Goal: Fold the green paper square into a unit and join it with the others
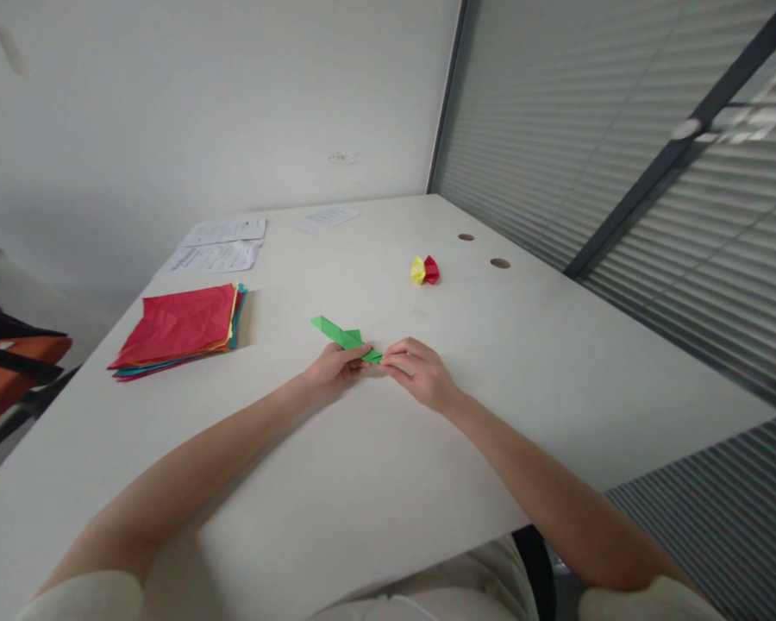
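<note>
We sat at the white bench (556, 362), with a stack of coloured sheets (181, 332) lying well to our left. Our left hand (333, 366) and right hand (420, 373) met near the bench's middle. Both had their fingers closed in a pinch on the near end of the green folded paper (344, 335), which rested on the bench. Farther off sat a small yellow-and-red folded piece (425, 270).

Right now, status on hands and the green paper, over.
Left hand and right hand pinch green paper strip at near end. Strip lies on table. Nothing blocking.
</note>
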`<state>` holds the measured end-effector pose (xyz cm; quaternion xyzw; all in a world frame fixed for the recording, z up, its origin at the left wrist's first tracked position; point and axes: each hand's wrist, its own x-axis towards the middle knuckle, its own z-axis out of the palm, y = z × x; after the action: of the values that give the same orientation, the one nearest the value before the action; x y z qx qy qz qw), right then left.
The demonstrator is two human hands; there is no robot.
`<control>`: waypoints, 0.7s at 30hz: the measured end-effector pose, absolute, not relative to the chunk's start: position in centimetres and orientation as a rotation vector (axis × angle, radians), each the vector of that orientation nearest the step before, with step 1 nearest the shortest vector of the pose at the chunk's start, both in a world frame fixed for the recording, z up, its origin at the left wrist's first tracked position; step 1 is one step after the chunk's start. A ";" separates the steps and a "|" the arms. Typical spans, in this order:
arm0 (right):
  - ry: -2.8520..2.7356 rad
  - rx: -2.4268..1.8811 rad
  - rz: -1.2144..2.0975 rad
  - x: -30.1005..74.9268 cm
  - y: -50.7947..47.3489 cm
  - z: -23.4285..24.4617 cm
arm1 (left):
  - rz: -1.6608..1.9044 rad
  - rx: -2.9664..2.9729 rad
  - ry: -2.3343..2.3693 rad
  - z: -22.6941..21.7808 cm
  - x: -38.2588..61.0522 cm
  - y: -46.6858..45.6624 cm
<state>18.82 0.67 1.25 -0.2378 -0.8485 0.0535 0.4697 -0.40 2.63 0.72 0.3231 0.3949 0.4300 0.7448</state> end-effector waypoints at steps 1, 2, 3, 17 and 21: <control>-2.079 -0.584 0.131 18.8 0.7 1.2 | 0.944 0.701 0.865 0.9 -0.4 2.6; -2.080 -0.581 0.131 18.8 0.6 1.3 | 0.947 0.693 0.870 1.0 -0.4 2.6; -2.080 -0.576 0.128 18.7 0.6 1.3 | 0.952 0.685 0.876 1.2 -0.4 2.6; -2.132 -0.568 0.049 19.0 0.8 1.1 | 0.909 0.685 0.767 0.7 -0.4 2.4; -2.158 -0.551 0.048 18.9 0.7 1.3 | 0.941 0.708 0.793 0.7 -0.5 2.7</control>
<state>18.95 0.74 1.27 -0.2222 -0.8692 0.0194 0.4413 -0.54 2.65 0.70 0.3252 0.3639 0.4318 0.7585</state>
